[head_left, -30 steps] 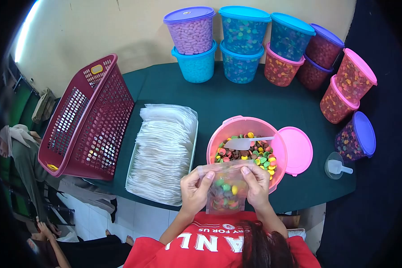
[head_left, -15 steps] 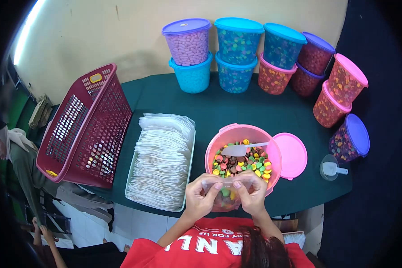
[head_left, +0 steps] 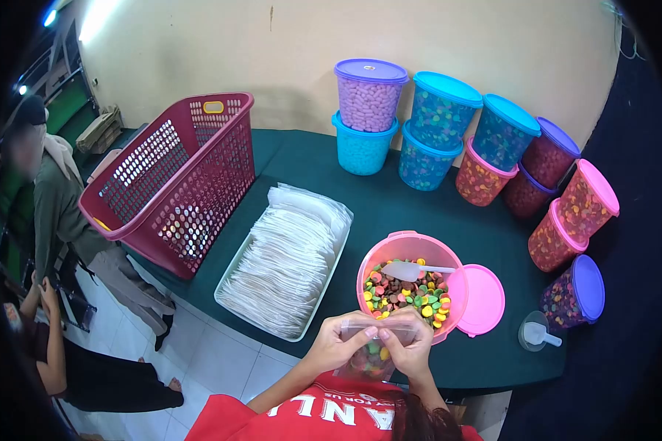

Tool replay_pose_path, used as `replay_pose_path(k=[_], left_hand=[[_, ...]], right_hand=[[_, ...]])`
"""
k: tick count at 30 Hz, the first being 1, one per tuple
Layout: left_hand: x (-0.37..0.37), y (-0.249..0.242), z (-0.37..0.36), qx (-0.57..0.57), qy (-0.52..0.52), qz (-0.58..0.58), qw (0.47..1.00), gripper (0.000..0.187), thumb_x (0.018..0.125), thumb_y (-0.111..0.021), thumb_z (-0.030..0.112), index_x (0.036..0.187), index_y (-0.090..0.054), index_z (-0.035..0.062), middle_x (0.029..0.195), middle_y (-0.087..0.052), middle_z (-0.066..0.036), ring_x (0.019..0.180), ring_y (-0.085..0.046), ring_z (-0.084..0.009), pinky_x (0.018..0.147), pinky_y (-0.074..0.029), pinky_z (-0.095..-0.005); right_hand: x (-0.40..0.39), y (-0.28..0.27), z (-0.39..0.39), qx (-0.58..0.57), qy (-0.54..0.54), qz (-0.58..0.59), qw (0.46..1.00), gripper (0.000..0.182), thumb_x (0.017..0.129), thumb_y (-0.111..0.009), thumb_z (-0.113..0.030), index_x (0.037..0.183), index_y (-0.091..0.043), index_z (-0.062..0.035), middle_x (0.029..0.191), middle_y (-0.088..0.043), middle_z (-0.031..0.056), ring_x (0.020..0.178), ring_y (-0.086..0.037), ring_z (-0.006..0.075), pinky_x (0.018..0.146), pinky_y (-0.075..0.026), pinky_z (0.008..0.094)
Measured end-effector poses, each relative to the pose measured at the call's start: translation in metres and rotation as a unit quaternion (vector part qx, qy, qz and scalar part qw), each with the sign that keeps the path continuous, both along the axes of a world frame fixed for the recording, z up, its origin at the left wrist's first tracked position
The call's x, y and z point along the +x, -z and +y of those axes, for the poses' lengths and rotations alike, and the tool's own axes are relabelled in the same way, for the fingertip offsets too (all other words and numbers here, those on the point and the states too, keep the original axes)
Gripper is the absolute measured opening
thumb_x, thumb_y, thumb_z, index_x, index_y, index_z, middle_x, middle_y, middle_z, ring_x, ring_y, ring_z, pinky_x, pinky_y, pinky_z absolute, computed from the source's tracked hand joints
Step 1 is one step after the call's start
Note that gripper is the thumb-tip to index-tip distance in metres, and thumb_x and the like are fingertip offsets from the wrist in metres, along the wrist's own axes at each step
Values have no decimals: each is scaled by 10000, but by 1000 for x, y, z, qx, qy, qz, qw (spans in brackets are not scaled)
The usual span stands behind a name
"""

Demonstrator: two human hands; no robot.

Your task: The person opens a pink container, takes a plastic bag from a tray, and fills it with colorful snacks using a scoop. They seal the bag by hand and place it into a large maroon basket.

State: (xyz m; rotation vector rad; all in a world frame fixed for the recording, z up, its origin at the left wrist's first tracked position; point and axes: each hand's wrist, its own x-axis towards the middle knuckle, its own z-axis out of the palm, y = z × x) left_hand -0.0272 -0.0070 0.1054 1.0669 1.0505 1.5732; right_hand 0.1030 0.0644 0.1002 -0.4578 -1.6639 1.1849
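Note:
My left hand point(head_left: 338, 343) and my right hand point(head_left: 408, 345) pinch the top edge of a clear plastic bag point(head_left: 366, 361), with thumbs side by side. Green, yellow and brown candies show through the bag, which hangs at the near rim of a pink tub point(head_left: 365, 275). Inside the tub lie colourful button-shaped candies point(head_left: 401, 298) in brown, yellow, green and pink. A whitish scoop point(head_left: 403, 270) rests on them, its handle toward the right rim. The tub's pink lid point(head_left: 485, 301) lies flat at its right side.
Left of the tub, a pale tray point(head_left: 336, 283) holds many white packets point(head_left: 279, 264). A maroon basket point(head_left: 217, 176) stands farther left. Stacked lidded candy tubs point(head_left: 441, 110) curve along the back and right. A small cup with a scoop point(head_left: 537, 334) sits right. Two people are at left.
The camera view has swung left, so the table's things appear shifted right and mostly lower. Both hands keep their pinch on the plastic bag, thumbs now closer together.

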Motion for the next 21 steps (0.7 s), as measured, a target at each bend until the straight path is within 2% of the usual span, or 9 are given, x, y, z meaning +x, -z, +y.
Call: replay_pose_path(k=[2, 4, 5, 8, 12, 14, 18, 21], left_hand=[[2, -3, -2, 25, -12, 15, 999, 167, 833, -575, 103, 938, -614, -21, 873, -606, -59, 797, -568, -80, 609, -467, -201], [6, -8, -9, -65, 27, -38, 997, 188, 818, -592, 83, 976, -602, -18, 927, -596, -72, 823, -570, -98, 632, -475, -212], [8, -8, -9, -63, 26, -36, 997, 188, 818, -592, 83, 976, -602, -18, 927, -596, -72, 823, -570, -98, 632, -475, -212], [13, 3, -7, 28, 15, 17, 999, 229, 794, -618, 64, 1006, -588, -17, 993, -572, -90, 866, -564, -119, 695, -479, -234], [21, 6, -8, 14, 17, 24, 999, 230, 794, -615, 57, 1010, -588, -17, 994, -573, -91, 889, -556, -122, 729, -469, -245], [25, 6, -8, 32, 5, 25, 999, 235, 784, -597, -3, 1017, -578, -32, 1023, -565, -115, 903, -557, -139, 742, -467, -254], [24, 7, -5, 18, 3, 44, 999, 202, 788, -595, 0, 987, -593, -31, 966, -587, -108, 867, -569, -135, 730, -469, -252], [17, 7, -2, 44, 0, 117, 992, 154, 786, -602, 9, 933, -612, -37, 896, -611, -101, 807, -584, -127, 698, -474, -243]], right_hand=[[2, 0, -1, -1, 2, -7, 1000, 176, 685, -682, -22, 848, -615, -13, 811, -597, 87, 762, -554, 162, 684, -439, 272], [4, 0, -1, -4, 4, -7, 1000, 177, 689, -687, -38, 849, -618, -8, 797, -604, 88, 746, -564, 163, 681, -442, 273], [6, 1, -1, -3, 3, -5, 1000, 177, 689, -687, -38, 849, -618, -8, 797, -604, 88, 746, -564, 163, 681, -442, 273], [12, 3, 0, -18, 19, -37, 999, 166, 692, -689, -53, 834, -625, 1, 777, -613, 90, 711, -576, 158, 655, -448, 267], [17, 9, 1, -9, 22, -26, 999, 144, 684, -691, -54, 805, -644, 9, 756, -620, 96, 675, -586, 153, 617, -453, 253], [20, 10, 1, 0, 25, -19, 1000, 134, 683, -688, -48, 800, -652, 7, 756, -620, 98, 674, -587, 152, 611, -453, 251], [26, 3, -3, 14, 32, -49, 998, 119, 688, -676, -28, 804, -666, -6, 739, -627, 91, 647, -596, 155, 603, -460, 251], [28, -2, -1, 25, 25, -61, 997, 116, 691, -670, -19, 806, -668, -10, 732, -636, 93, 639, -605, 155, 595, -466, 249]])
